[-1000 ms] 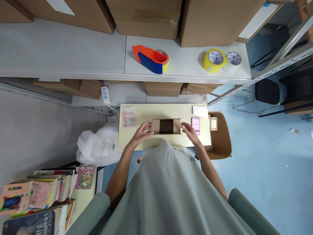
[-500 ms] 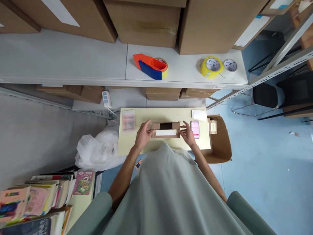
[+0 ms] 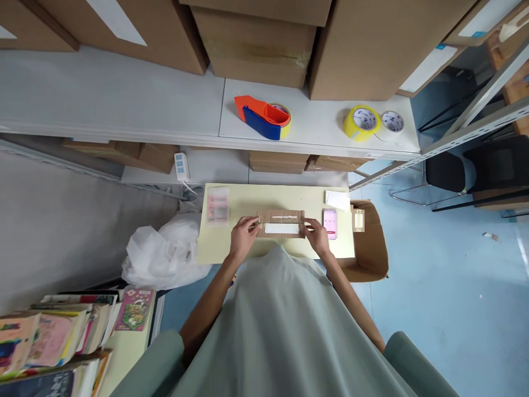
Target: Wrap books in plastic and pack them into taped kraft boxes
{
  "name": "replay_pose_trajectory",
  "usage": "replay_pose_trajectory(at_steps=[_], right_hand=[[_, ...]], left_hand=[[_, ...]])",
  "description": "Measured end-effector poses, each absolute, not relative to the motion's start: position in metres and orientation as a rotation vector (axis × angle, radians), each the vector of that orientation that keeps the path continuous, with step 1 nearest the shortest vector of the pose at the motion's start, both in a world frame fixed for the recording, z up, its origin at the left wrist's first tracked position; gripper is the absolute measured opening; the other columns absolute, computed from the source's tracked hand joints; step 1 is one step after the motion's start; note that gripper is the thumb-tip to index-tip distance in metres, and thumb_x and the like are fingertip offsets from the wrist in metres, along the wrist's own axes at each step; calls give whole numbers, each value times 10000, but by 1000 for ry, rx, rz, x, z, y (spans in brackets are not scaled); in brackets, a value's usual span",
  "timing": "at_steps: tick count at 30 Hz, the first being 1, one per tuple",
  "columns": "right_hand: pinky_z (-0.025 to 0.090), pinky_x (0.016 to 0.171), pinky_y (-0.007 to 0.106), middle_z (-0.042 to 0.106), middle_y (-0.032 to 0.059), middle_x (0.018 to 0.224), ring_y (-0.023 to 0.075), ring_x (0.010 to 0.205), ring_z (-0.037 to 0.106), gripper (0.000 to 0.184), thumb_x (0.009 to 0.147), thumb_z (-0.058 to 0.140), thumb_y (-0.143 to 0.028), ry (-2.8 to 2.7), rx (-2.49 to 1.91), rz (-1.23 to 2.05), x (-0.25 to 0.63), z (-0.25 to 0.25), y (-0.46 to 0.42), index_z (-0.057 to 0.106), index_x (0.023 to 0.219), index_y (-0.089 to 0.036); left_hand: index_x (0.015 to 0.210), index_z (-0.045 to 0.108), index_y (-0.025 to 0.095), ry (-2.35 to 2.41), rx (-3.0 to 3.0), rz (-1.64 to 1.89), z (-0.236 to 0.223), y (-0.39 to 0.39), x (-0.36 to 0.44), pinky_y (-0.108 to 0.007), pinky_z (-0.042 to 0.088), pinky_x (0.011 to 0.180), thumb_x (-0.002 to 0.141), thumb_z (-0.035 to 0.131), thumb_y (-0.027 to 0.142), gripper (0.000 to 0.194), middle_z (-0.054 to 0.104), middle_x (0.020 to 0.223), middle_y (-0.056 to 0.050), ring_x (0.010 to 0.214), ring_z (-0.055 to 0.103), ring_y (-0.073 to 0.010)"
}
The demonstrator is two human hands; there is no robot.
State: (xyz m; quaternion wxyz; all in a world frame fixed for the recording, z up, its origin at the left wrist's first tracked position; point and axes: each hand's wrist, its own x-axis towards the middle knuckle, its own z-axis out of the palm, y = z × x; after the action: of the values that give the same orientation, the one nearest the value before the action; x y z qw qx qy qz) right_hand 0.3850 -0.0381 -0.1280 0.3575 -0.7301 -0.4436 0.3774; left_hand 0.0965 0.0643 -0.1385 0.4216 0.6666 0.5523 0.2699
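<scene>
A small brown cardboard box (image 3: 281, 213) is between my hands over the pale yellow table (image 3: 239, 196). A white strip (image 3: 281, 228) lies along its near part, with a narrow pale slit above it. My left hand (image 3: 243, 237) pinches the left end of the box, fingers bent. At the opposite end, the fingers and thumb of my right hand (image 3: 317, 236) close on the corner. Just right of that hand lies a phone (image 3: 329, 223) with a pink screen. The inside of the box is hidden.
White papers (image 3: 336, 199) and a clear packet (image 3: 217, 205) lie on the table. An open carton (image 3: 374, 242) stands to the right, white plastic bags (image 3: 165, 253) to the left. The shelf (image 3: 144, 105) ahead bears a tape dispenser (image 3: 264, 117), tape rolls (image 3: 362, 122) and large boxes.
The box has tipped, so its dark opening no longer shows and a white-stripped face has come into view. Both hands have closed from loosely beside its ends to gripping them.
</scene>
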Motion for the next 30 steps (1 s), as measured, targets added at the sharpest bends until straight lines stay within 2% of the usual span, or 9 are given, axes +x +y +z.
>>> replay_pose_trajectory(at_steps=[6, 11, 14, 17, 20, 24, 27, 30], right_hand=[[715, 850, 484, 780, 113, 1350, 308, 1039, 810, 469, 1015, 605, -650, -1113, -1899, 946, 380, -133, -41, 812, 1250, -301], [712, 824, 466, 769, 120, 1358, 296, 1031, 803, 465, 1020, 594, -646, -1167, -1883, 979, 384, -130, -39, 807, 1223, -286], [714, 845, 493, 763, 132, 1336, 298, 1019, 798, 453, 1013, 596, -635, -1214, -1901, 984, 386, -129, -39, 801, 1205, -279], [697, 946, 559, 740, 143, 1373, 337, 1124, 780, 434, 1003, 617, -630, -1313, -1918, 926, 388, -122, -33, 803, 1184, -282], [631, 1093, 605, 711, 138, 1441, 383, 1289, 726, 403, 1001, 657, -628, -1420, -1928, 768, 388, -100, -9, 803, 1191, -304], [534, 1220, 559, 704, 146, 1445, 380, 1380, 664, 434, 1062, 624, -587, -1591, -1800, 538, 384, -41, 60, 742, 1366, -301], [458, 1274, 562, 658, 156, 1518, 390, 1454, 591, 491, 1092, 585, -561, -1730, -1706, 364, 375, 7, 131, 662, 1475, -264], [428, 1279, 571, 618, 183, 1561, 389, 1485, 553, 523, 1129, 521, -529, -1892, -1734, 187, 361, 37, 203, 584, 1541, -213]], left_hand=[[1085, 841, 267, 1447, 1674, 649, -148, 61, 96, -416, 676, 980, 996, 729, 456, 237, 756, 1158, -88, 957, 780, -241], [1114, 816, 255, 1388, 1679, 651, -149, 64, 93, -410, 667, 941, 989, 715, 394, 213, 748, 1145, -86, 881, 778, -228], [1156, 808, 267, 1330, 1711, 645, -147, 65, 91, -411, 665, 947, 1007, 675, 380, 230, 718, 1186, -89, 918, 775, -230], [1103, 821, 278, 1273, 1806, 620, -145, 66, 89, -439, 643, 1027, 1006, 653, 352, 207, 699, 1227, -100, 1061, 759, -267], [1040, 825, 284, 1225, 1880, 602, -137, 79, 92, -492, 615, 1098, 975, 686, 343, 164, 705, 1233, -110, 1151, 728, -310], [1110, 837, 282, 1160, 1952, 716, -100, 125, 103, -518, 589, 1149, 986, 635, 266, 238, 720, 1264, -120, 1220, 701, -327], [1220, 828, 274, 1105, 1994, 907, -53, 168, 114, -486, 560, 1193, 928, 536, 83, 455, 714, 1334, -92, 1287, 689, -290], [1259, 822, 249, 1043, 1976, 1077, -4, 202, 124, -461, 565, 1184, 925, 507, 50, 500, 708, 1364, -89, 1278, 692, -273]])
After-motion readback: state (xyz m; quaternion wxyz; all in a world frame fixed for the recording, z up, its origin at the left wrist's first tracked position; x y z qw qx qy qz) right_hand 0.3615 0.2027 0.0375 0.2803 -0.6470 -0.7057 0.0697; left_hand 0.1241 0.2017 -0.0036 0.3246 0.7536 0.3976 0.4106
